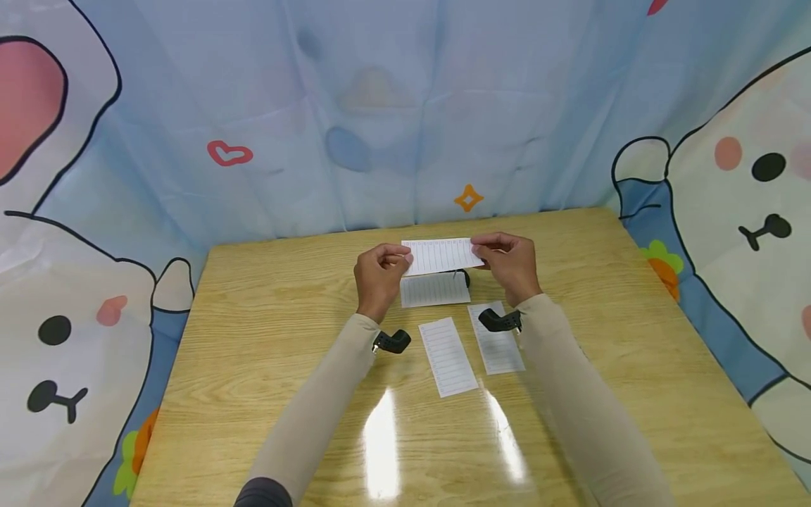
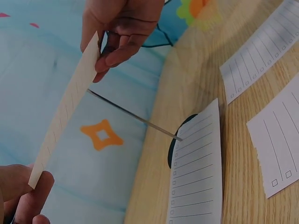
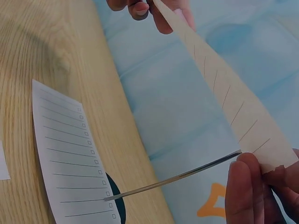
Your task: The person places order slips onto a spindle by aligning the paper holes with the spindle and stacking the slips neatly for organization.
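Observation:
A paper slip with printed lines (image 1: pixel 441 255) is stretched between both hands above the table. My left hand (image 1: pixel 380 278) pinches its left end and my right hand (image 1: pixel 510 266) its right end, thumbs toward me. Beneath it stands a bill spike with a thin metal rod (image 2: pixel 135 114) and a round black base (image 2: pixel 172 151). A second lined slip (image 3: pixel 70 158) lies over part of that base, with the rod passing through it near its checkbox edge. The rod's tip meets the held slip's outline in both wrist views; whether they touch, I cannot tell.
Two more lined slips lie nearer to me on the wooden table (image 1: pixel 266 366): one on the left (image 1: pixel 448 357), another on the right (image 1: pixel 497 345), partly behind the right wrist's black camera mount (image 1: pixel 500 321). A printed blue curtain (image 1: pixel 380 127) hangs behind the table.

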### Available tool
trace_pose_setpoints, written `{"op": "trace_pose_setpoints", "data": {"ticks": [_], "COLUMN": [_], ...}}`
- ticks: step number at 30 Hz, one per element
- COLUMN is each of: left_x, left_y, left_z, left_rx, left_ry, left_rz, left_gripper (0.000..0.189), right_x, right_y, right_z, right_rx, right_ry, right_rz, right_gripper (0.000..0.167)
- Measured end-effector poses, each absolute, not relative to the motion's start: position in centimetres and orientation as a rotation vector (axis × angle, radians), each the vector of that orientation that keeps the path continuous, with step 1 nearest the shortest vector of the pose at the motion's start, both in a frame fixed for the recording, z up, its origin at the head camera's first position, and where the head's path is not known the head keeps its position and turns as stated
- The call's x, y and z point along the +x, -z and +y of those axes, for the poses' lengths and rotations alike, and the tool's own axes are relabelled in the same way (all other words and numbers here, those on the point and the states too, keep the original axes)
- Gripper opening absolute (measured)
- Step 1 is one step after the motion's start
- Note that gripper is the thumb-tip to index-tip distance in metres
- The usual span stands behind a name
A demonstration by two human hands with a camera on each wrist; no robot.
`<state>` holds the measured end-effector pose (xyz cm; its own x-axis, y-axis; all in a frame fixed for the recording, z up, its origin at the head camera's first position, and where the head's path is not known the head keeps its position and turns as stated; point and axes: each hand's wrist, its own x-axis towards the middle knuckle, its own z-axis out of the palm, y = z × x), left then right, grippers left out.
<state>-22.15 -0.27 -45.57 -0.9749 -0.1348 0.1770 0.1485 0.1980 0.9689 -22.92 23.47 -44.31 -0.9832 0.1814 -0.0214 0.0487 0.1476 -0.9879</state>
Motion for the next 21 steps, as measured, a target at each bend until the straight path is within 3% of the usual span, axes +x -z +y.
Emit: {"op": "trace_pose_setpoints", "data": {"ticks": [21], "left_x": [-22.22], "left_y": [45.65], "left_z": [-0.26], "left_rx": [0.011], "left_ry": [1.864], "left_rz": [-2.247], "left_gripper": [0.008], "right_x": [-23.69], "right_y": [44.42], "right_z": [23.33], "right_rx": [-0.294], "right_ry": [-1.975], "right_rz": [-2.282], "right_gripper": [0.029]}}
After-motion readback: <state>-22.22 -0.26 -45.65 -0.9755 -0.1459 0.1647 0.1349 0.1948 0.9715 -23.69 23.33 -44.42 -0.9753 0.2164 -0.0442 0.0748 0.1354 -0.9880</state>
